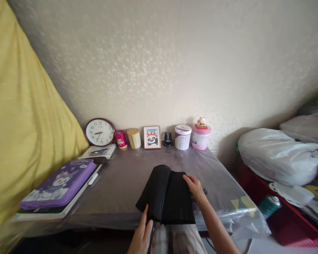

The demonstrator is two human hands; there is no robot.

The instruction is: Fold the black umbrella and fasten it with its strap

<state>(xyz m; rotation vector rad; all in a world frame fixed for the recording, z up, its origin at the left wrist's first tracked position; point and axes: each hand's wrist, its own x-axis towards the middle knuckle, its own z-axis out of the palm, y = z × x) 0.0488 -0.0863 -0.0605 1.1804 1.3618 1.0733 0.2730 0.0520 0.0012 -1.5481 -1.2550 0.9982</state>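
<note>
A black folding umbrella (159, 192), closed but with its fabric loose, lies across the front edge of the table. One fabric panel (177, 201) is spread flat on its right side. At the near end, my left hand (143, 234) is closed around the dark handle (151, 236), thumb pointing up along the fabric. My right hand (194, 187) pinches the panel's upper right edge between thumb and fingers. A small dark piece (205, 191) shows beside my right wrist; I cannot make out what it is.
Plastic film covers the table (116, 183). A purple case (58, 183) lies on books at left, beside a white marker (93, 179). Along the wall stand a clock (100, 132), tins, a framed panda picture (152, 137) and tubs. A red bin (291, 225) with bags is at right.
</note>
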